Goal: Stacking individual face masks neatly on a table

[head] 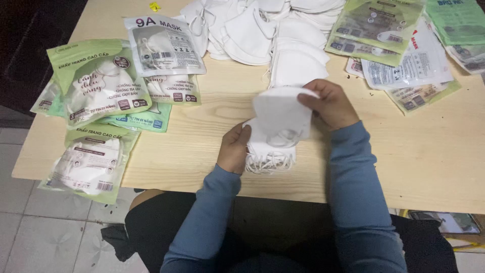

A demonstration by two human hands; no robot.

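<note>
Small stack of folded white face masks, ear loops trailing below, held just above the wooden table near its front edge. Left hand grips the stack's lower side; right hand pinches the top mask's upper corner.

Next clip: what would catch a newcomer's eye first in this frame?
First, the stack of white face masks at the table's centre, gripped by the left hand from below and the right hand from above. Behind them, a heap of loose white masks spreads along the far edge of the wooden table. Green and clear mask packets lie fanned at the left.
</note>
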